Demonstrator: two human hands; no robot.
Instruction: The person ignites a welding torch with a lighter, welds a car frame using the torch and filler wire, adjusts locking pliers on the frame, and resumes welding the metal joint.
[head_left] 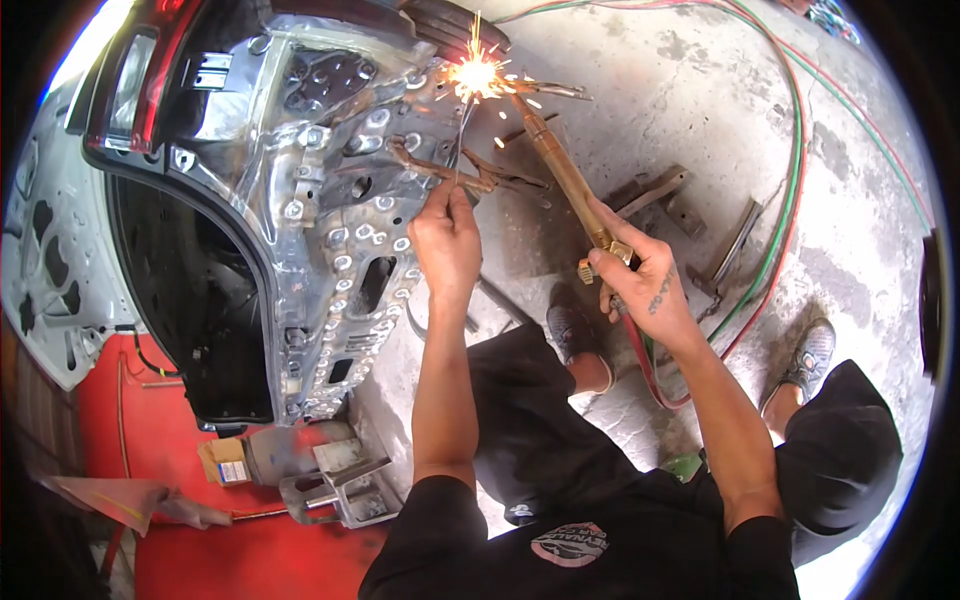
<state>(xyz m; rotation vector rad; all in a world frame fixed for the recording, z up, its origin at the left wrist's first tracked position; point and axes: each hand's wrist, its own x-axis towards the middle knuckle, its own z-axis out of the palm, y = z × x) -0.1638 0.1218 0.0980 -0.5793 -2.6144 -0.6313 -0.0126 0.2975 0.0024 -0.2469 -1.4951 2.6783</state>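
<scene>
Your left hand (445, 240) pinches rod (463, 135), right hand (645, 285) grips torch (565, 165) by near end, probably for safe distance from far sparks (477, 78).

We had the tail light (130, 85) left of the metal panel (335, 225), the rod (463, 140) by its right edge, the torch (570, 170) to the panel's right, and the hoses (800, 150) farther right on the floor (855, 240). Nearer us than the panel sat the cardboard box (222, 461) and the metal bracket (350, 487).
</scene>
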